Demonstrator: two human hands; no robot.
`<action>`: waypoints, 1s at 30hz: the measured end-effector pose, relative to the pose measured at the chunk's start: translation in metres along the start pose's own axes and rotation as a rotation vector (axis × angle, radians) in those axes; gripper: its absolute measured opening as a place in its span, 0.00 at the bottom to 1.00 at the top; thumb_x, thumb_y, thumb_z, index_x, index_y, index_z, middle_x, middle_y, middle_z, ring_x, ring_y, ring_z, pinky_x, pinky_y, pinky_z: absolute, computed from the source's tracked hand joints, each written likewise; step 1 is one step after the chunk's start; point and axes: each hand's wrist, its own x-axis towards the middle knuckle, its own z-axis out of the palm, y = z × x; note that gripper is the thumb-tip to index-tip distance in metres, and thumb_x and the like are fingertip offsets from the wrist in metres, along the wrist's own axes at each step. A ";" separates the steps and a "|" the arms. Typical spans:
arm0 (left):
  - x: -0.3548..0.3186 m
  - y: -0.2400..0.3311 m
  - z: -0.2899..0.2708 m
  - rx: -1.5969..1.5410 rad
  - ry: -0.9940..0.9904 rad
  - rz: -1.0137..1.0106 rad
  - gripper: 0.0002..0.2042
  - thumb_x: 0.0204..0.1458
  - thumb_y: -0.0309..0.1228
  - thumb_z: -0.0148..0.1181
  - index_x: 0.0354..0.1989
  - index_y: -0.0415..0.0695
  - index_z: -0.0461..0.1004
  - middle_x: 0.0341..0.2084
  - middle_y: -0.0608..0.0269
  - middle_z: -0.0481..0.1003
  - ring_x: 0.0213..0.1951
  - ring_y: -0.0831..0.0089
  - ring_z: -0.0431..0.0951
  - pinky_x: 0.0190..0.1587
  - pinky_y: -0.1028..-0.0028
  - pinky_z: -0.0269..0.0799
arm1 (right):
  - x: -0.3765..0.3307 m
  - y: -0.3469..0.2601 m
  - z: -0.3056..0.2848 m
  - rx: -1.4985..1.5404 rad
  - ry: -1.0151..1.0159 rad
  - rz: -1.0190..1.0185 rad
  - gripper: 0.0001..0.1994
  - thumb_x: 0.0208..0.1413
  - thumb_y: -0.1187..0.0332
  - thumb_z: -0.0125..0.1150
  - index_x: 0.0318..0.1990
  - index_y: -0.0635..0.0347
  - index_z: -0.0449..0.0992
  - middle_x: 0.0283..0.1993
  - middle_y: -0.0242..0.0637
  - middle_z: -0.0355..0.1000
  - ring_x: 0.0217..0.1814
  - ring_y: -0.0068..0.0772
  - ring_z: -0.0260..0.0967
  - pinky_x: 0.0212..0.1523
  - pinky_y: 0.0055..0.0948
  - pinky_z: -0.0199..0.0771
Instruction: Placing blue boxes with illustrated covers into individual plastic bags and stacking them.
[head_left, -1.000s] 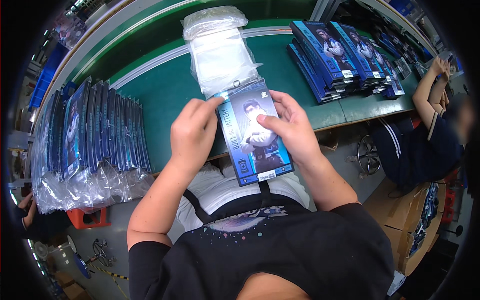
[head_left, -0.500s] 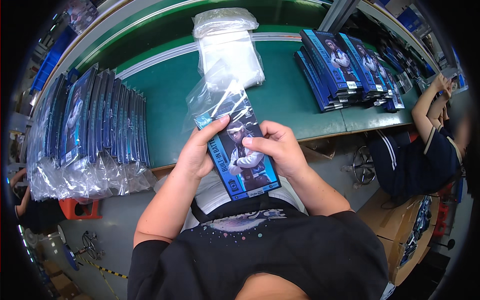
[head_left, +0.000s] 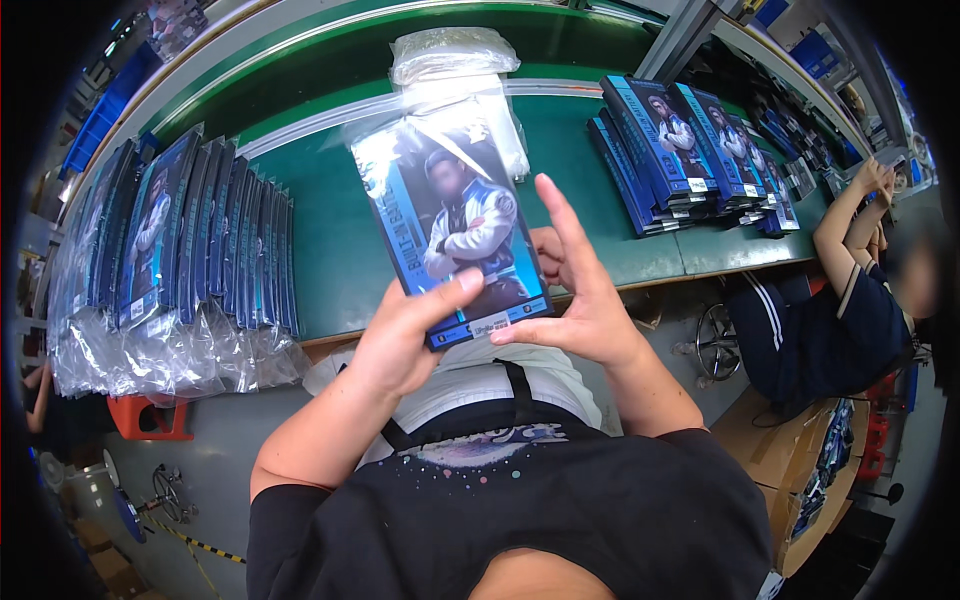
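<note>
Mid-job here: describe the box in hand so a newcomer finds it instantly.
Start at the long green workbench, near edge, centre. There the person's bare left hand grips a flat, rectangular blue-and-black box. Unlike the bagged blue boxes standing at left and the blue boxes stacked at right, it is held.

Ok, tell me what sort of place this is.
Probably a factory packing area: a row of flat dark-blue boxes in clear plastic bags and stacks of flat blue printed boxes share a long green worktop.
</note>
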 end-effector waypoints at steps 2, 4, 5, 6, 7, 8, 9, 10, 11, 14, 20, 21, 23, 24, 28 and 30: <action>-0.008 0.002 0.007 0.032 -0.195 -0.018 0.26 0.50 0.29 0.61 0.57 0.37 0.62 0.51 0.53 0.69 0.54 0.65 0.69 0.58 0.64 0.64 | 0.003 -0.006 0.004 -0.020 0.148 -0.233 0.41 0.40 0.74 0.72 0.64 0.59 0.59 0.50 0.40 0.72 0.46 0.29 0.71 0.46 0.28 0.70; -0.007 -0.001 -0.002 0.066 -0.379 -0.054 0.26 0.49 0.29 0.62 0.57 0.36 0.62 0.53 0.52 0.68 0.56 0.63 0.67 0.59 0.64 0.63 | 0.005 -0.020 -0.003 -0.077 0.158 -0.309 0.33 0.42 0.75 0.70 0.59 0.61 0.65 0.50 0.39 0.73 0.46 0.30 0.72 0.47 0.28 0.71; -0.008 -0.001 -0.006 0.100 -0.558 -0.090 0.27 0.49 0.29 0.63 0.57 0.36 0.63 0.54 0.51 0.67 0.59 0.62 0.65 0.60 0.64 0.61 | 0.007 -0.030 -0.005 -0.129 0.165 -0.386 0.25 0.44 0.77 0.68 0.54 0.64 0.71 0.50 0.39 0.74 0.46 0.31 0.73 0.47 0.28 0.71; -0.012 0.001 -0.005 0.123 -0.683 -0.138 0.25 0.49 0.28 0.62 0.56 0.35 0.65 0.55 0.49 0.67 0.60 0.59 0.64 0.61 0.64 0.59 | 0.007 -0.042 -0.001 -0.174 0.304 -0.441 0.14 0.49 0.80 0.61 0.46 0.66 0.75 0.43 0.41 0.75 0.41 0.32 0.74 0.42 0.26 0.74; -0.013 0.001 -0.005 0.162 -0.728 -0.140 0.23 0.50 0.27 0.62 0.54 0.34 0.67 0.53 0.49 0.69 0.59 0.58 0.65 0.61 0.64 0.60 | 0.002 -0.050 0.004 -0.017 0.394 -0.425 0.11 0.53 0.81 0.56 0.45 0.67 0.75 0.38 0.42 0.75 0.35 0.28 0.74 0.34 0.23 0.74; -0.014 0.001 -0.009 0.172 -0.704 -0.126 0.21 0.51 0.28 0.60 0.54 0.34 0.67 0.52 0.49 0.70 0.58 0.58 0.67 0.60 0.63 0.61 | 0.003 -0.055 0.003 0.015 0.476 -0.523 0.10 0.54 0.82 0.54 0.43 0.66 0.75 0.37 0.42 0.75 0.33 0.26 0.73 0.32 0.21 0.72; -0.015 0.001 -0.015 0.182 -0.680 -0.112 0.21 0.52 0.29 0.59 0.54 0.34 0.68 0.51 0.49 0.71 0.57 0.58 0.69 0.60 0.63 0.62 | 0.003 -0.059 0.001 0.048 0.558 -0.621 0.09 0.56 0.82 0.51 0.42 0.66 0.74 0.36 0.42 0.74 0.31 0.24 0.72 0.30 0.20 0.71; -0.016 0.007 -0.018 0.198 -0.579 -0.124 0.20 0.54 0.31 0.58 0.54 0.34 0.67 0.51 0.50 0.71 0.56 0.58 0.69 0.59 0.63 0.63 | 0.001 -0.063 0.000 0.043 0.566 -0.623 0.09 0.56 0.82 0.51 0.42 0.66 0.74 0.36 0.42 0.74 0.31 0.24 0.72 0.30 0.20 0.71; -0.015 0.012 -0.019 0.213 -0.479 -0.135 0.20 0.55 0.33 0.56 0.54 0.35 0.67 0.51 0.50 0.71 0.55 0.59 0.70 0.58 0.63 0.64 | -0.003 -0.067 -0.001 0.059 0.558 -0.581 0.09 0.56 0.83 0.50 0.42 0.65 0.74 0.37 0.40 0.73 0.32 0.23 0.71 0.31 0.19 0.71; -0.018 0.019 0.001 0.169 -0.321 -0.142 0.24 0.60 0.44 0.46 0.54 0.36 0.67 0.48 0.52 0.73 0.51 0.62 0.73 0.55 0.62 0.67 | 0.001 -0.070 0.009 -0.154 0.364 -0.535 0.10 0.52 0.83 0.50 0.41 0.64 0.72 0.37 0.41 0.72 0.33 0.30 0.71 0.32 0.26 0.71; -0.015 0.000 -0.021 -0.658 -0.479 -0.220 0.24 0.62 0.45 0.35 0.55 0.38 0.64 0.49 0.49 0.71 0.48 0.58 0.74 0.55 0.63 0.67 | 0.014 -0.058 0.045 -0.397 -0.155 -0.525 0.19 0.39 0.80 0.56 0.44 0.62 0.71 0.29 0.39 0.68 0.34 0.43 0.68 0.36 0.34 0.68; -0.016 0.001 -0.023 -0.525 -0.384 -0.152 0.23 0.62 0.44 0.34 0.54 0.37 0.64 0.47 0.48 0.72 0.47 0.58 0.75 0.54 0.63 0.68 | 0.015 -0.055 0.043 -0.348 -0.199 -0.546 0.20 0.38 0.79 0.56 0.45 0.60 0.71 0.29 0.38 0.67 0.35 0.41 0.68 0.34 0.35 0.67; -0.015 0.005 -0.016 -0.392 -0.291 -0.089 0.23 0.62 0.43 0.33 0.53 0.37 0.65 0.44 0.47 0.74 0.46 0.57 0.75 0.52 0.63 0.69 | 0.017 -0.046 0.040 -0.258 -0.163 -0.570 0.21 0.36 0.78 0.56 0.45 0.57 0.73 0.28 0.35 0.68 0.35 0.38 0.66 0.33 0.32 0.64; -0.014 0.009 -0.008 -0.325 -0.153 -0.096 0.22 0.60 0.44 0.37 0.48 0.37 0.68 0.39 0.50 0.75 0.40 0.61 0.77 0.45 0.67 0.72 | 0.020 -0.044 0.035 -0.316 -0.263 -0.568 0.21 0.37 0.78 0.56 0.44 0.56 0.74 0.29 0.34 0.68 0.35 0.38 0.66 0.36 0.32 0.64; -0.011 0.010 -0.008 -0.240 0.142 -0.143 0.10 0.53 0.33 0.50 0.34 0.39 0.73 0.29 0.56 0.76 0.30 0.67 0.78 0.35 0.71 0.75 | 0.018 -0.032 0.040 -0.323 -0.487 -0.554 0.17 0.38 0.77 0.56 0.41 0.54 0.76 0.31 0.32 0.70 0.35 0.36 0.67 0.45 0.34 0.61; -0.018 0.010 -0.008 -0.021 0.262 -0.013 0.03 0.43 0.18 0.53 0.25 0.38 0.72 0.22 0.60 0.74 0.25 0.71 0.75 0.32 0.73 0.72 | 0.016 -0.031 0.038 -0.200 -0.570 -0.554 0.15 0.42 0.77 0.55 0.41 0.58 0.76 0.32 0.34 0.72 0.39 0.36 0.68 0.47 0.33 0.62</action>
